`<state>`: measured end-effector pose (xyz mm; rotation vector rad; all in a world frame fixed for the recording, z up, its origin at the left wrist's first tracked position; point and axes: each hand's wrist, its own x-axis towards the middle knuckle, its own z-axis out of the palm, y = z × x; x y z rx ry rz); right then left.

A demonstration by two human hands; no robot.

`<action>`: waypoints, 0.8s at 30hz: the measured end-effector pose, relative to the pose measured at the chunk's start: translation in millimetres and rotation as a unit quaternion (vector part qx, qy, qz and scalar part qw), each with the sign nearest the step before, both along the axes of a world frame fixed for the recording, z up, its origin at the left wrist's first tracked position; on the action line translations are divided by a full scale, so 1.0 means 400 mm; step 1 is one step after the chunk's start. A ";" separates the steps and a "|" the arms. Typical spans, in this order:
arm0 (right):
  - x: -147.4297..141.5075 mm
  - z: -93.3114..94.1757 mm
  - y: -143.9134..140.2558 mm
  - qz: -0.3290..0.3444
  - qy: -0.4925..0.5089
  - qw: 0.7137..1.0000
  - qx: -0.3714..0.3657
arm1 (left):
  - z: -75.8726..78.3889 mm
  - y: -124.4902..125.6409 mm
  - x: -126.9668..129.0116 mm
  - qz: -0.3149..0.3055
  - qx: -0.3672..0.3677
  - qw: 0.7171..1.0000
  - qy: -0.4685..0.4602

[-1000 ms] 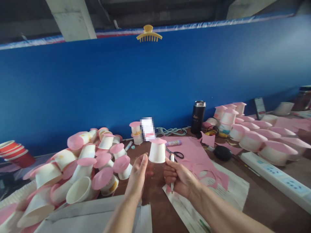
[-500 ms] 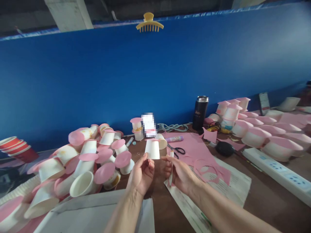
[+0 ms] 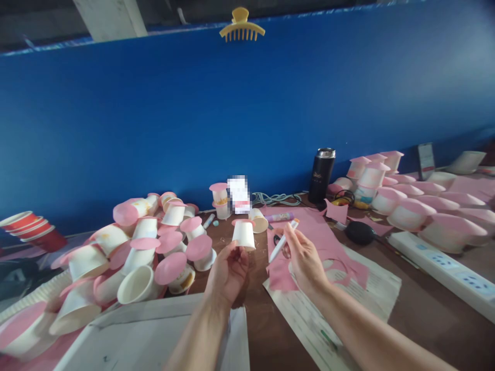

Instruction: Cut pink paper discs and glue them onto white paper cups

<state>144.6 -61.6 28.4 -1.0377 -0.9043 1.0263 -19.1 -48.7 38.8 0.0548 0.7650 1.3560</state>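
Note:
Between the fingers of my left hand is a white paper cup, turned upside down, with a pink paper disc across its top. My right hand grips a white pen with an orange end, slanted with its other end down to the left. The pen is apart from the cup. Below the right hand lies pink paper with round cut-outs. Scissors are partly hidden behind the pen and hand. Another paper cup lies on its side just behind the held one.
Many cups with pink discs crowd the left; more pink-topped cups fill the right. Red cups stand far left. A black thermos, a power strip, a black bulb-shaped object and newspaper are to the right.
My right hand has moved right, away from the cup, and the pen has swung from upright to a slant. My left hand still holds the cup.

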 end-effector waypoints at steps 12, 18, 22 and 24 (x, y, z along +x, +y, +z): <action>-0.010 0.000 -0.033 -0.052 -0.272 0.925 0.261 | -0.027 -0.004 0.024 0.002 0.012 1.000 0.007; -0.012 -0.004 -0.038 -0.038 -0.332 0.901 0.278 | -0.022 -0.014 0.036 -0.017 0.037 0.999 0.022; -0.008 -0.001 -0.042 -0.048 -0.343 0.890 0.297 | -0.036 -0.020 0.043 -0.021 0.071 0.995 0.069; -0.005 0.004 -0.046 -0.047 -0.339 0.888 0.305 | -0.048 -0.022 0.046 -0.027 0.107 0.987 0.113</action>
